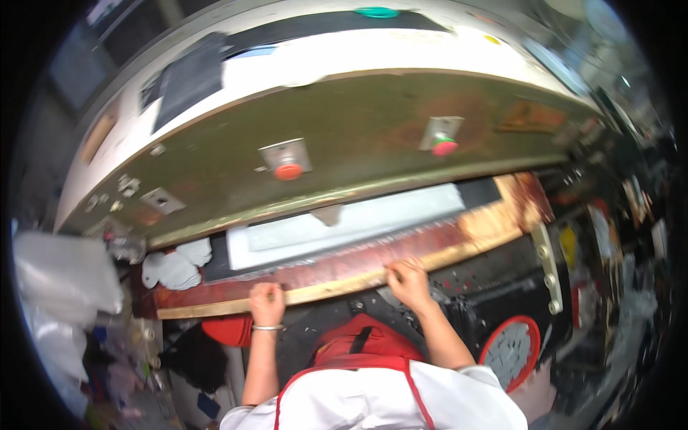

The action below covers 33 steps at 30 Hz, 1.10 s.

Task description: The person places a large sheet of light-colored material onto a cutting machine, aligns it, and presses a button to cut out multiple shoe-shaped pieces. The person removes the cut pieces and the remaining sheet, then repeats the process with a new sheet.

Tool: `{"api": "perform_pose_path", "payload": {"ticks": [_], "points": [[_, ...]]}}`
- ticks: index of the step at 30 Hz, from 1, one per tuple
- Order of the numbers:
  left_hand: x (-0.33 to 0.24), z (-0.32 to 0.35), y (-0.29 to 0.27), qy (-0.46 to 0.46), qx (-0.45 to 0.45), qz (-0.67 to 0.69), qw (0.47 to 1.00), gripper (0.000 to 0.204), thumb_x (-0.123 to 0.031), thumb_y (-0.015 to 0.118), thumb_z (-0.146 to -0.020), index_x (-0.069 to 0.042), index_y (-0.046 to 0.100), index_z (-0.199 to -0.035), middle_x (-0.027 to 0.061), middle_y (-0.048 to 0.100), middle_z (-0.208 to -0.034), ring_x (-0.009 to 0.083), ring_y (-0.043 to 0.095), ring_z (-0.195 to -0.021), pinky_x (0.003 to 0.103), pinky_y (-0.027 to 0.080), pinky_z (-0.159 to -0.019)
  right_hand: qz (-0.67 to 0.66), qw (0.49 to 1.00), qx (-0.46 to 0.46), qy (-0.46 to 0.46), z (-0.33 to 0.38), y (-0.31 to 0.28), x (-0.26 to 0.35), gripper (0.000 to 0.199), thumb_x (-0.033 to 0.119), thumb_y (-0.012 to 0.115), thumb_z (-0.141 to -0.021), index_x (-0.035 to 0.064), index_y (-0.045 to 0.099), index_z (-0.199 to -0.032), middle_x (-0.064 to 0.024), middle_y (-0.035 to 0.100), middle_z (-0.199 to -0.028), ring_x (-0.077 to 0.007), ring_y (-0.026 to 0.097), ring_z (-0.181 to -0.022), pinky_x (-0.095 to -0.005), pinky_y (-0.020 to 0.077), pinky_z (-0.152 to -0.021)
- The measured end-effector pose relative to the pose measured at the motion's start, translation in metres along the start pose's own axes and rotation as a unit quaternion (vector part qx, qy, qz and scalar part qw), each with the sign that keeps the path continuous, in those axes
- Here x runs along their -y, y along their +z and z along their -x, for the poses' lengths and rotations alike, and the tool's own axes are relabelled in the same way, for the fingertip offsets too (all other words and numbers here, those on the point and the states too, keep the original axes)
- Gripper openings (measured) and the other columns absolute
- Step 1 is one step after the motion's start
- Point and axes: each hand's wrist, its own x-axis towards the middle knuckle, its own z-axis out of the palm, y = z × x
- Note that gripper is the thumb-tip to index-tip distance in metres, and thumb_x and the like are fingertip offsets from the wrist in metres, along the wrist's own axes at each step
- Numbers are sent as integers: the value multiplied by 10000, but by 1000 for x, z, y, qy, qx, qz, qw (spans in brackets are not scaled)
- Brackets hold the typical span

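Both my hands are at the front edge of a long reddish-brown board [308, 276] with a pale wooden rim. My left hand [266, 302], a bracelet on its wrist, is closed over the rim left of the middle. Further right, my right hand [408, 281] also has its fingers curled at the rim. Beyond them, white sheet material [347, 226] lies on a black sheet on the board, partly under the machine. A small brown piece [327, 215] sticks out over the white sheet. Several pale grey cut pieces [172, 269] are piled at the board's left end.
The green machine beam [358, 129] spans the view beyond the board, with a red button [288, 170] and a pink-red button [444, 147]. A red-rimmed tub [534, 337] with grey pieces stands at lower right. Clear plastic bags [64, 276] are on the left.
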Motion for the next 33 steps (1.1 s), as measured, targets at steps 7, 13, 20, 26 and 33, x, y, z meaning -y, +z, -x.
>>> {"api": "perform_pose_path", "payload": {"ticks": [7,13,20,26,33], "points": [[-30,39,-42,-38,61,-26,997,100,-99,643,-805,-43,655,-723,126,588,-642,323,576,-592,413,461,-558,9,998,21,50,-51,18,45,631,185,770,-665,57,532,-1236,-222,552,-1192,-401,407,-1204,-439,396,-988],[-36,24,-36,81,98,-120,985,460,-113,647,-808,-85,555,-1258,177,486,-1323,357,446,-1246,489,337,-1043,42,990,110,83,-16,72,99,950,210,840,-542,93,404,-1378,-326,290,-1353,-488,268,-1280,-515,310,-1058],[-21,73,-49,71,185,-164,966,552,-139,655,-790,-118,516,-1324,172,371,-1450,344,328,-1356,566,200,-1111,-394,873,138,253,3,2,85,914,73,828,-526,112,409,-1339,-179,437,-1277,-282,439,-1207,-382,397,-993],[-17,72,-51,69,188,-146,969,556,-115,640,-791,-92,506,-1330,183,357,-1455,356,325,-1355,570,189,-1115,28,993,73,88,18,-28,73,950,94,836,-511,97,389,-1350,-239,376,-1332,-367,361,-1269,-441,339,-1041],[-18,40,-42,68,172,-149,971,502,-76,587,-809,-70,517,-1306,187,378,-1436,361,336,-1346,551,196,-1121,22,993,81,84,-2,8,38,1007,128,825,-523,43,310,-1384,-283,296,-1352,-448,281,-1280,-512,302,-1061]]}}
